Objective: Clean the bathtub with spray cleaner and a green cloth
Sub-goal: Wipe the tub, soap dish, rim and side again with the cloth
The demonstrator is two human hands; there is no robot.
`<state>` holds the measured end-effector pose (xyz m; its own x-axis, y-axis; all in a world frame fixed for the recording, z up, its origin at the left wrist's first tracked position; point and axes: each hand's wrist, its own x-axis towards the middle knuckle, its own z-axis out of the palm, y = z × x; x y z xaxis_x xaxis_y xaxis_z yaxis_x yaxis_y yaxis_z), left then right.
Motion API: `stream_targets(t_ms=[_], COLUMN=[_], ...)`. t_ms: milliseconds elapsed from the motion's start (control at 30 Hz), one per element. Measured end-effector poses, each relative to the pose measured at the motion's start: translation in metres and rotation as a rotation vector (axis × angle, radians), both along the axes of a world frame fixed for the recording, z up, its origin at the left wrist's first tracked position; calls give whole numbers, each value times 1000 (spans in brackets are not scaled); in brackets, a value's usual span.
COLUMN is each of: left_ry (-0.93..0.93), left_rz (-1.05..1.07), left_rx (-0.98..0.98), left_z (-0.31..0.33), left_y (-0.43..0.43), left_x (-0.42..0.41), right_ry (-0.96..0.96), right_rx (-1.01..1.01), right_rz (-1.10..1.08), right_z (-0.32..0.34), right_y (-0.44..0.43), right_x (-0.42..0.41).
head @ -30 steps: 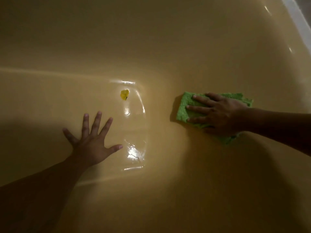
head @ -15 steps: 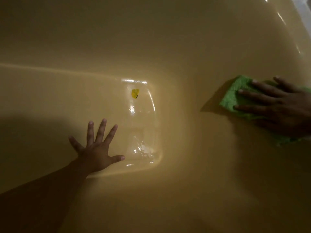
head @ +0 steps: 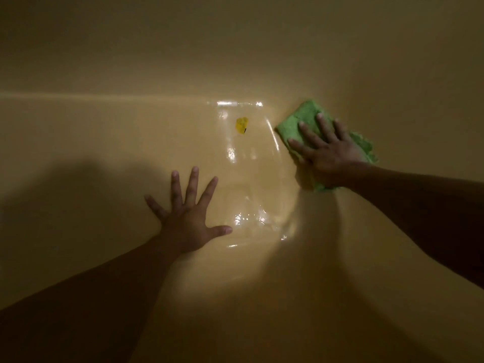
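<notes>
Cloth lies flat under my right hand, palm pressing it on the bathtub wall beside the wet floor patch. My left hand is spread open, bracing. I should keep even pressure and overlapping strokes.

My right hand covers the middle of the green cloth, both my forearms run off the frame's lower and right edges, the bathtub fades into dark shadow at left, and the small yellow thing is perhaps a scrap, too small to tell.
</notes>
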<state>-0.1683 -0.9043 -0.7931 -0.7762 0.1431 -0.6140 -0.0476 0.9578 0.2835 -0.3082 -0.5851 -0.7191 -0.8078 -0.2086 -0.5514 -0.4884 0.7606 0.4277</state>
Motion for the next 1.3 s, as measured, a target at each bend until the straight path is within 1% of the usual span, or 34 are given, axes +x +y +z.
stream_targets(t_ms=[67,167,300,367,433,500,533,600,633,667,733,800,867,933,1000,1100,1167,1233,1267,1300], left_ry=[10,9,-11,-29,-49,-78,-80,30,121,194,266,268,237,306,368,464,494,491,474,415], left_rz=[8,9,18,22,16,23,29,20,14,-1,-130,-248,-267,-315,-365,-471,-475,-412,-379,-339], left_rx=[3,20,49,73,67,37,13,-9,42,132,271,302,283,221,205,202,195,251,297,351], left_z=[-2,1,6,9,13,17,20,26,31,33,38,39,36,31,27,26,29,32,35,42], left_y=[0,0,-3,-5,-3,5,11,21,27,33,52,75,93,100,96,84,76,61,53,45], left_x=[-1,-2,-5,-7,-9,-12,-14,-20,-24,-27,-32,-32,-30,-26,-24,-27,-31,-35,-36,-37], right_ry=[-42,-158,-371,-473,-515,-487,-434,-258,-204,-192,-246,-307,-344,-344,-373,-505,-521,-482,-462,-447], right_rx=[-92,-184,-218,-196,-185,-236,-276,-302,-278,-255,-230,-224,-208,-166,-158,-197,-199,-246,-289,-329], right_rz=[-41,-21,108,133,136,64,-13,-129,-164,-202,-266,-300,-350,-364,-323,-310,-261,-249,-265,-290], right_z=[-23,-33,-21,-12,0,15,23,38,42,45,48,45,38,36,41,55,63,70,78,89], right_y=[-12,-18,-11,-10,-11,-15,-17,-19,-18,-19,-23,-28,-28,-27,-27,-30,-29,-22,-18,-13], right_x=[29,68,105,110,111,111,110,105,103,102,107,121,134,141,137,121,112,102,97,92])
